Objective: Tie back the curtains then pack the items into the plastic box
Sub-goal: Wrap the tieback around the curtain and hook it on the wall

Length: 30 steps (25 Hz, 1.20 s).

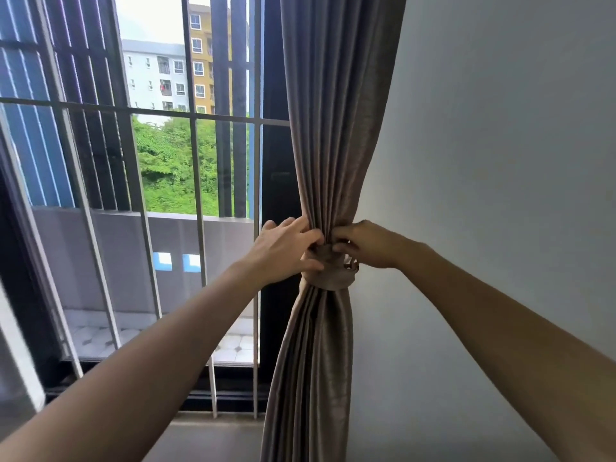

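Head view | tieback (333, 278) rings vertical curtain (328, 161) | my left hand (286, 251), right hand (363, 245) flank it, each grip pinching tieback (equally near)

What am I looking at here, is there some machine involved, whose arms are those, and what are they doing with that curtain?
No machine here. This is one picture from a camera worn on a person's head, looking forward, so the two bare arms reaching in from the bottom are the wearer's own. The left hand and the right hand both pinch a fabric band wrapped round the gathered grey-brown curtain. The curtain hangs between the window bars and a plain wall, and the band cinches it at its middle. No table or plastic box shows in this view.
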### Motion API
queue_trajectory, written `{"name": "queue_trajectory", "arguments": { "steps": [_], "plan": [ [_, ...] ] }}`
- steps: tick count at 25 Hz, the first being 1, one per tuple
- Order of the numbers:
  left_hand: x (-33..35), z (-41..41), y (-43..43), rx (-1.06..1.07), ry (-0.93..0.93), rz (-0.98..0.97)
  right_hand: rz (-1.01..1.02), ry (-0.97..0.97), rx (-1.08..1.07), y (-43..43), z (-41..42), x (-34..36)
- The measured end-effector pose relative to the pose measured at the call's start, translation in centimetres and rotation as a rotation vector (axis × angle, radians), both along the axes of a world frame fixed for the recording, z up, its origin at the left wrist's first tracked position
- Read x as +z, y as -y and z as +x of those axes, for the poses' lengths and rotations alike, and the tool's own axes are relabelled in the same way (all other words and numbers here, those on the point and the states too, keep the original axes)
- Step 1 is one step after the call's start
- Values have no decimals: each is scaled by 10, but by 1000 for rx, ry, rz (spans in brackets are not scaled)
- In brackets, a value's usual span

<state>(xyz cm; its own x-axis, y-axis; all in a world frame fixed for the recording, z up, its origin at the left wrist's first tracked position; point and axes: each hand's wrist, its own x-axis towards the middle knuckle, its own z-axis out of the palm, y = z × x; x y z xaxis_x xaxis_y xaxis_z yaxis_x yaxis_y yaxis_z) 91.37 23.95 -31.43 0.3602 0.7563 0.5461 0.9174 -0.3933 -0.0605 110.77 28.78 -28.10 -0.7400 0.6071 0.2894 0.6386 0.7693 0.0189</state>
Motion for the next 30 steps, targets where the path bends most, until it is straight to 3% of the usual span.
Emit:
{"name": "queue_trajectory", "arguments": {
  "steps": [3,6,9,11,14,15,17,20,22,25,30],
  "plan": [
    [2,3,1,-28,50,-109,-140,64,-19,4,0,11],
    [1,4,2,16,-48,-148,-168,107,-43,12,-4,6],
    [12,3,2,-78,101,-271,-188,79,-40,17,-5,8],
    [14,2,0,-155,187,-284,-114,-157,-6,18,-2,12],
    [-17,-1,9,-218,637,-35,89,-823,-179,22,13,-11],
    [-36,-3,13,-194,781,26,117,-873,-300,24,19,-30],
    [-76,-9,17,-80,880,-82,-39,-701,-465,29,25,-78],
    [-113,-4,17,43,665,-433,-361,-470,-432,34,15,-127],
    [-122,7,14,104,520,-397,-398,-448,-362,34,6,-135],
    [-122,10,8,154,456,-325,-438,-439,-300,30,-3,-135],
    [-119,4,6,174,305,-373,-237,-410,-366,21,-18,-139]
  ]
}}
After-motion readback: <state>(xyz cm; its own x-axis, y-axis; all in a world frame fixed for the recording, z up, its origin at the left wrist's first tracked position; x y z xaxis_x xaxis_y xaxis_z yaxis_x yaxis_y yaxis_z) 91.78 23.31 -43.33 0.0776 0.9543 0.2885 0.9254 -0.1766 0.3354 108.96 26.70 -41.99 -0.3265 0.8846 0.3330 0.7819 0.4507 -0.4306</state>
